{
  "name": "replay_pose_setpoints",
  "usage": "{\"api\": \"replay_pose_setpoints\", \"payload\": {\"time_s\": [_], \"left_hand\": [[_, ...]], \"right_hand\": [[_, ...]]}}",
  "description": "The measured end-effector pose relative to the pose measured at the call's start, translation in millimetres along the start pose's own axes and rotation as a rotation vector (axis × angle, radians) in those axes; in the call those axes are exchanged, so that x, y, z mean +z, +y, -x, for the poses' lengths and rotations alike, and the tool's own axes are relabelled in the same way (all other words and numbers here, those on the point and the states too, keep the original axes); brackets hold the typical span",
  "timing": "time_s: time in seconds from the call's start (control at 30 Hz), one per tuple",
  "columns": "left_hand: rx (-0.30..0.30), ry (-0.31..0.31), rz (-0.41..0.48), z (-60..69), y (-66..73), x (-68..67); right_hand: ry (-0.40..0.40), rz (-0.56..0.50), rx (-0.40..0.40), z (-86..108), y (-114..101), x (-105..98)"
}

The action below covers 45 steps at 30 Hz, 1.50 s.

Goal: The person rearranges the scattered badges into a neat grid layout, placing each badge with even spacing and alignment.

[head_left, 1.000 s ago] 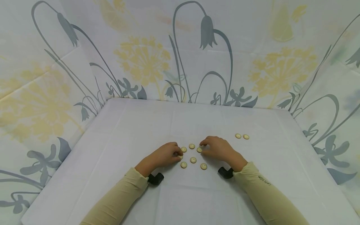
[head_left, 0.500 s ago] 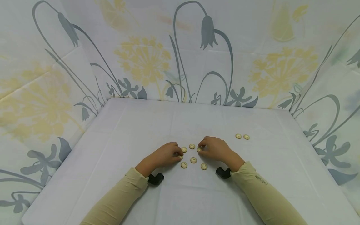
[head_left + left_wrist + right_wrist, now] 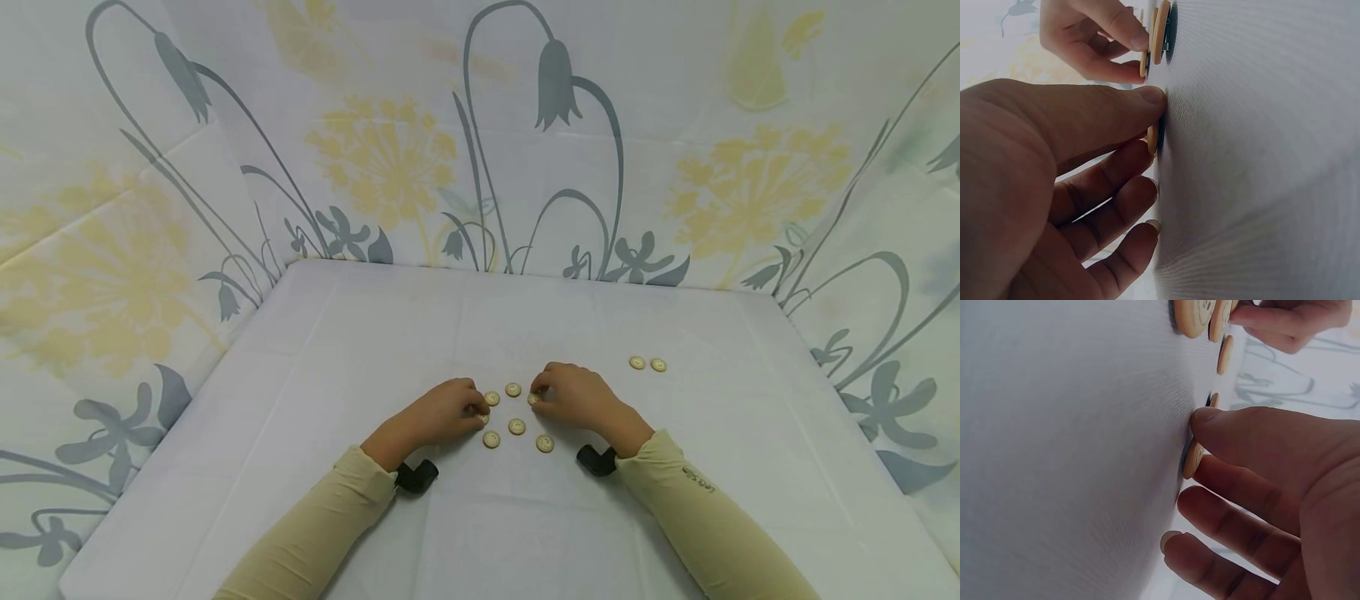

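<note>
In head view, pinches a round pale-yellow wood-like disc in the left hand and a matching round disc in the right hand, at the white cloth-covered table; shows five similar discs nearby, two farther discs beyond the right hand. In left wrist view, holds between thumb and forefinger, with other fingers loosely bent. In right wrist view, grips likewise, with remaining fingers curved

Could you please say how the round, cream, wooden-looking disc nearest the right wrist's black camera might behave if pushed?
The round cream disc lies flat, so it would probably slide, not roll. It shows no bend, suggesting stiffness. Smaller than the right hand, it is likely light.
</note>
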<state>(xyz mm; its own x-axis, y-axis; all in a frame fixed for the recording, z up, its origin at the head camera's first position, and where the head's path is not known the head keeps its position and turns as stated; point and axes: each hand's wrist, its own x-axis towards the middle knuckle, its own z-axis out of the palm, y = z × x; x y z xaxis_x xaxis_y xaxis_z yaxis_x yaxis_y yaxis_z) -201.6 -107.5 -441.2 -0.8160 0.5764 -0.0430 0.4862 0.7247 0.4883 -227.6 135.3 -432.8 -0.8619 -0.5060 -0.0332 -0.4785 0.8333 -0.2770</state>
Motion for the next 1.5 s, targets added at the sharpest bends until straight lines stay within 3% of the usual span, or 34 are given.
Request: {"api": "replay_pose_setpoints", "payload": {"time_s": [1.5], "left_hand": [[-0.010,-0.016,-0.001,1.1,2.4,-1.9]], "right_hand": [[0.053,-0.065,0.105,12.8,46.3,-21.5]]}}
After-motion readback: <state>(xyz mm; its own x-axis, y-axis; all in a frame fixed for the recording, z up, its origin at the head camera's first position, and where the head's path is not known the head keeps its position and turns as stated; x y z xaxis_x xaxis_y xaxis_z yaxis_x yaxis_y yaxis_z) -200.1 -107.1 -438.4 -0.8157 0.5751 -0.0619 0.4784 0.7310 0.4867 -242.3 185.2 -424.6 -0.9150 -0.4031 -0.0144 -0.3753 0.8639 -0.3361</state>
